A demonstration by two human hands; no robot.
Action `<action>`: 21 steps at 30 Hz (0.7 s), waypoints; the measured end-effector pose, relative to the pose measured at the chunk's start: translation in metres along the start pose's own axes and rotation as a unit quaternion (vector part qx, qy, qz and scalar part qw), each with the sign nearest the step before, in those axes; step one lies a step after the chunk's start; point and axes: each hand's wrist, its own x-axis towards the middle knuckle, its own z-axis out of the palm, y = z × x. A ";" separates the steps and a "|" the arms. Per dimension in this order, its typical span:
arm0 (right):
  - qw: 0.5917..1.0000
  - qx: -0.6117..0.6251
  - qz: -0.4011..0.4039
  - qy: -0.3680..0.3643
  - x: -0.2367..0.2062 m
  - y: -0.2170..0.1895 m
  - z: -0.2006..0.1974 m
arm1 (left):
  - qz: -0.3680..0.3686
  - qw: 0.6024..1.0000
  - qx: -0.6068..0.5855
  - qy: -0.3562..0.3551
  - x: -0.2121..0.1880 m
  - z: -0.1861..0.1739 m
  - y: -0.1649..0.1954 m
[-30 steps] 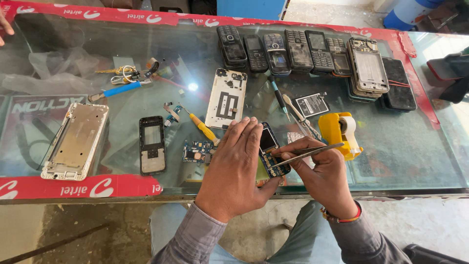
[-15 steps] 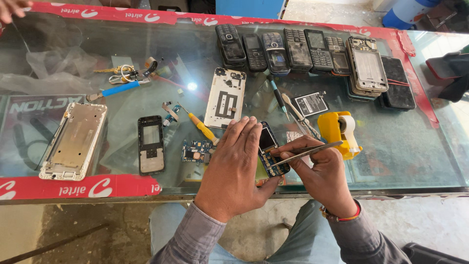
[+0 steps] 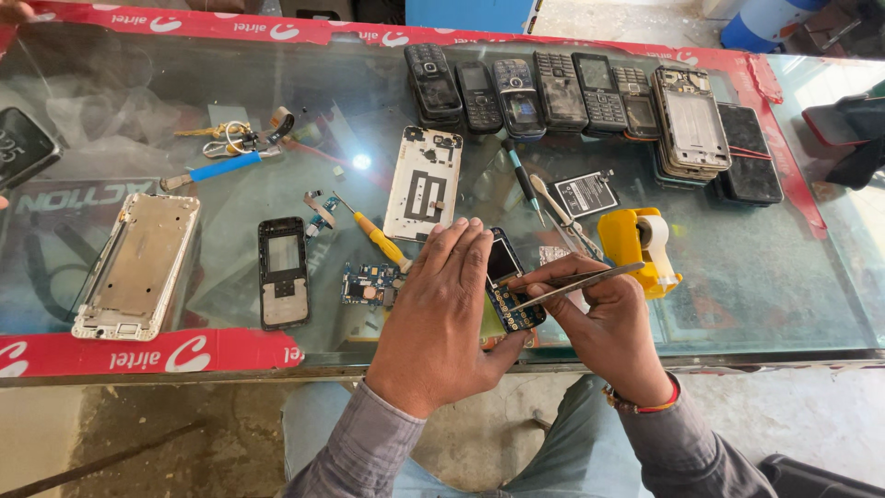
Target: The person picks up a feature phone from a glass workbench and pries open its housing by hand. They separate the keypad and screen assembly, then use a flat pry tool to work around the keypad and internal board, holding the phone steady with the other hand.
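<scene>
Far left edge: dark phone (image 3: 23, 146) half out of frame, on the glass counter (image 3: 784, 277). Next, big silver phone frame (image 3: 136, 266) lying flat near the front edge. Behind it a blue-handled tool (image 3: 217, 170) and a small bunch of keys/rings (image 3: 241, 138). Then a black keypad-phone housing (image 3: 282, 272), empty, face up. Right of that a small green circuit board (image 3: 367, 285) and a yellow-handled screwdriver (image 3: 376, 234) lying diagonal, tip twd back-left. White back plate (image 3: 424, 183) w/ cutouts just behind the hands.

Centre: left hand (image 3: 442, 318) lies palm-down over the opened small phone (image 3: 509, 288), fingers pressed together & stretched fwd, thumb under the phone's near end, so it's held at the front edge of the counter. Most of the phone's left side is hidden by that hand; screen and bare keypad board show. Right hand (image 3: 604, 323) pinches metal tweezers (image 3: 576, 282) betw thumb & forefinger, other fingers curled; tips point left onto the keypad board, touching or just about, can't tell which.

Behind right hand: thin dark-handled screwdriver (image 3: 522, 177), flat black battery (image 3: 584, 195), yellow tape dispenser (image 3: 641, 247) just beside the tweezers' back end. Back row: line of old keypad phones (image 3: 525, 94), side by side, then a stack of bare phone frames (image 3: 691, 120) and a dark phone stack (image 3: 749, 157) far right. No trays/boxes seen; all loose on the glass.
</scene>
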 end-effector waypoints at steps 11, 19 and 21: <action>1.000 0.001 -0.010 -0.001 0.001 0.000 -0.001 | -0.004 1.000 -0.012 -0.004 0.001 -0.001 0.000; 1.000 0.002 -0.008 -0.001 0.002 0.003 0.001 | 0.002 1.000 -0.002 0.004 0.000 -0.001 -0.003; 1.000 -0.022 -0.005 0.006 0.001 0.003 0.001 | 0.001 1.000 -0.001 0.003 -0.001 -0.001 -0.002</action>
